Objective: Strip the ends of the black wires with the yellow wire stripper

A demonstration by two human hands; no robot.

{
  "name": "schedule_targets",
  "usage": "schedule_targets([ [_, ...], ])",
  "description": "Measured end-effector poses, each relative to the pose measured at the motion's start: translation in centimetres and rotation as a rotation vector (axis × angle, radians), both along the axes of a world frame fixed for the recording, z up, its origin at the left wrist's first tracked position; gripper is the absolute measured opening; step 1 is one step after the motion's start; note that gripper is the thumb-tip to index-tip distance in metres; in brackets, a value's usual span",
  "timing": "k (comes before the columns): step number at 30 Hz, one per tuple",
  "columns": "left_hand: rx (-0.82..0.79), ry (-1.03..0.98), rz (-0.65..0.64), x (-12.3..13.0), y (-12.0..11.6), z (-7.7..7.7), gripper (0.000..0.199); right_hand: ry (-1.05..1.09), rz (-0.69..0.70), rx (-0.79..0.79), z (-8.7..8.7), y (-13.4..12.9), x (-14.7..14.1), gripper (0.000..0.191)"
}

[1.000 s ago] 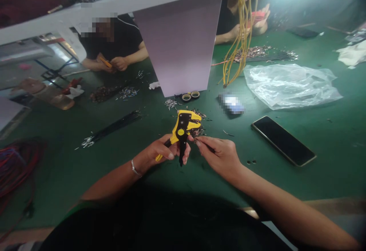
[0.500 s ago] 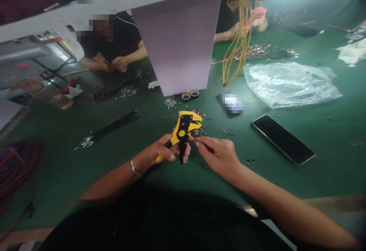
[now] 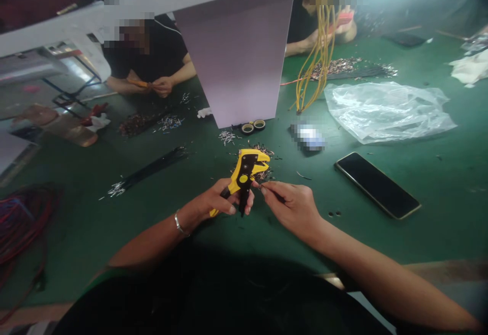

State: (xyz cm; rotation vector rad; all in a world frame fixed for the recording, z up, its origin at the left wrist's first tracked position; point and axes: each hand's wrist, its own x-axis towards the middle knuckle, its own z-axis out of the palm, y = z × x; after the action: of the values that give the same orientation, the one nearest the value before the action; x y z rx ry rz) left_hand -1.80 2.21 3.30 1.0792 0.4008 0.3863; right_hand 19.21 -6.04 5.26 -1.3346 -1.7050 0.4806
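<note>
My left hand is closed around the handles of a yellow and black wire stripper, whose jaws point up and to the right. My right hand is pinched just right of the tool, fingertips together on a thin dark wire; most of it is hidden by the fingers. Behind the jaws lies a pile of short wire pieces with coppery ends. A bundle of black wires with pale tips rests on the green table to the left.
A phone and a clear plastic bag lie at right. Tape rolls sit by the pale panel. Yellow cables hang down beyond. Red cable coils lie at left. Two people work across the table.
My hands and the wire stripper are almost still, with only a slight shift of the tool. The person across at left has brought their hands and orange-handled tool into a different position.
</note>
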Motion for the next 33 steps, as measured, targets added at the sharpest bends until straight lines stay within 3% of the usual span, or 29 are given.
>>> schedule_targets([
  [14, 0.019, 0.045, -0.031, 0.2, -0.4, 0.8, 0.048, 0.052, 0.044, -0.002, 0.1, 0.0, -0.2, 0.031],
  [33, 0.147, 0.128, 0.042, 0.4, -0.8, 1.4, 0.040, 0.081, 0.059, 0.062, 0.2, 0.2, -0.4, 0.032],
])
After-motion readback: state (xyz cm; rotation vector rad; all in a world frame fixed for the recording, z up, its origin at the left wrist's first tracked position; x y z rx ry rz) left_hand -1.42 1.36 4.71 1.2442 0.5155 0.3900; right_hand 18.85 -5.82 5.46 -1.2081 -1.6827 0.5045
